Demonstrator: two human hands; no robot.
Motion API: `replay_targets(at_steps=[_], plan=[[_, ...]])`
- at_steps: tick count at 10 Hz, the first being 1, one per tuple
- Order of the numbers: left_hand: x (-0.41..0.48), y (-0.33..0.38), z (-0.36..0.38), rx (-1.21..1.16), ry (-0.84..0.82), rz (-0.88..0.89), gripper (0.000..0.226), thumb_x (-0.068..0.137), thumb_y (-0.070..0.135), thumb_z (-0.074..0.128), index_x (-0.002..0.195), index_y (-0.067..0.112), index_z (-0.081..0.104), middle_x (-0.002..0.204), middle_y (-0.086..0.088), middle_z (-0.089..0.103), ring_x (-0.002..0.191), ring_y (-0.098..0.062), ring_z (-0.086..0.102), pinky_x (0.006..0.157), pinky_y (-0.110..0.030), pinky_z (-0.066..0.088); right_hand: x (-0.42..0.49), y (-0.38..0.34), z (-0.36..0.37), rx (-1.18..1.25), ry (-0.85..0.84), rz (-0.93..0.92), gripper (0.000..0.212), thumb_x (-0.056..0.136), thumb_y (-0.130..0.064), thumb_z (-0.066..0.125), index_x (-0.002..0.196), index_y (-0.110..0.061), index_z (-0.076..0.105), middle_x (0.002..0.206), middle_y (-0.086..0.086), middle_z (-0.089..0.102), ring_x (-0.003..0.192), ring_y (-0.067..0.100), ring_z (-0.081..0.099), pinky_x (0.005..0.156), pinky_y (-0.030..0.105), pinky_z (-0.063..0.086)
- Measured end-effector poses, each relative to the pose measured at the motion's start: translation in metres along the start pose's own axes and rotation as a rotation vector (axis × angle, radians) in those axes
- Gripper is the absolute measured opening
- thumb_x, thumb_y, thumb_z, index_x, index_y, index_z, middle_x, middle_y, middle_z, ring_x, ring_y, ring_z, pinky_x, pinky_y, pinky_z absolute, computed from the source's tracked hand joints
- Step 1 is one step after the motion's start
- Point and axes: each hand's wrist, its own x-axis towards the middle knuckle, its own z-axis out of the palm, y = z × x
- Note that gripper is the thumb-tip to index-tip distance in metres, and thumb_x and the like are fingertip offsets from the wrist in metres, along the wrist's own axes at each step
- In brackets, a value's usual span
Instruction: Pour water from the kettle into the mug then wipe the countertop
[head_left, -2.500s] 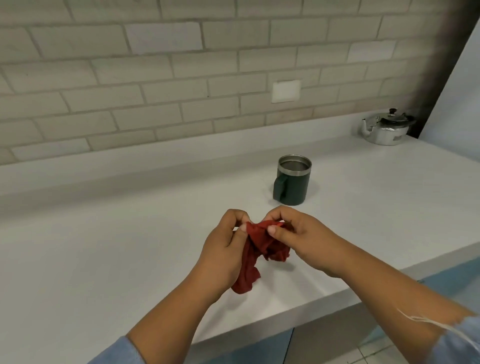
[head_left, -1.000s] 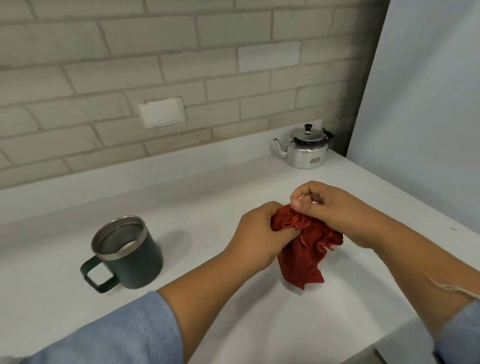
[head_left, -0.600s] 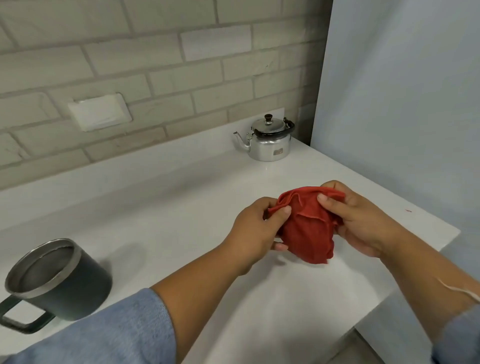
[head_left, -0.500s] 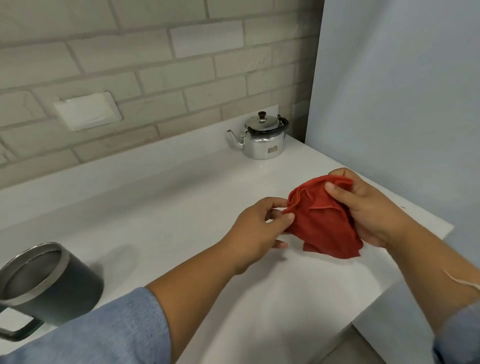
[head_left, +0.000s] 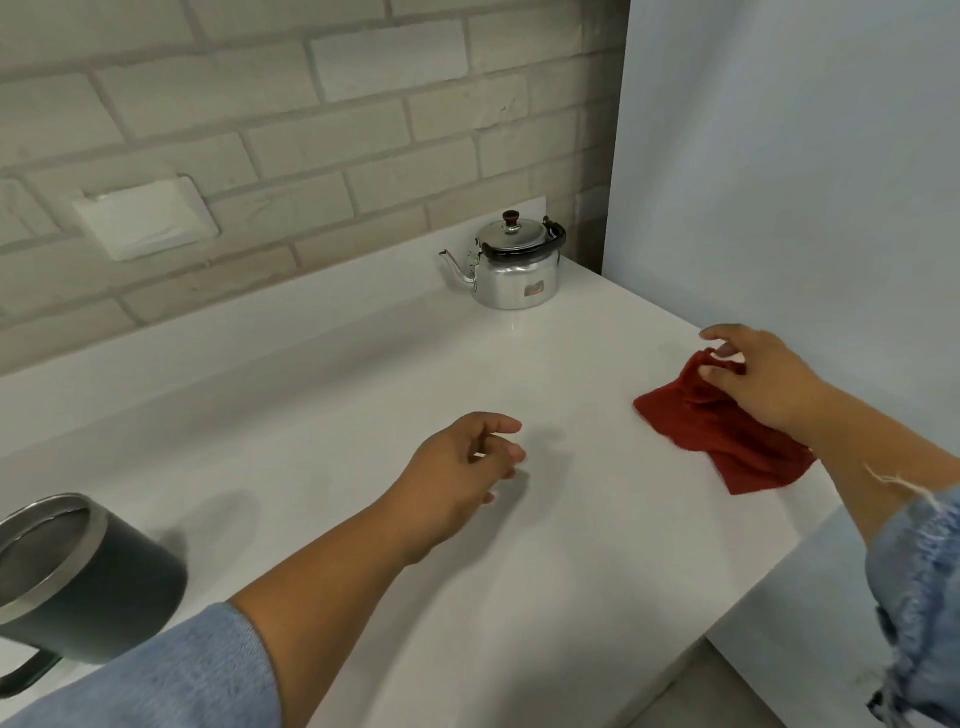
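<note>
Now my right hand (head_left: 753, 382) pinches the cloth (head_left: 727, 447) just before the kettle (head_left: 519, 267), left hand (head_left: 460, 467) loose and empty; wiping seems begun, and next calls for a flat press.

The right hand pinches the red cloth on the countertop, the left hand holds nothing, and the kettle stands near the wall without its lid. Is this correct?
One thing is wrong: the head view shows the kettle with its lid on. The right hand does pinch the red cloth; the left hand holds nothing.
</note>
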Motion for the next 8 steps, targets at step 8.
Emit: replay_targets(at_steps=[8], plan=[[-0.044, -0.012, -0.029, 0.056, 0.121, -0.011, 0.023, 0.091, 0.022, 0.054, 0.111, 0.033, 0.058, 0.101, 0.008, 0.069, 0.092, -0.005, 0.065, 0.078, -0.025, 0.054, -0.016, -0.056, 0.043, -0.287, -0.097, -0.19, 0.041, 0.097, -0.04, 0.035, 0.136, -0.029, 0.043, 0.15, -0.005, 0.035, 0.142, 0.016, 0.021, 0.113, 0.056, 0.018]])
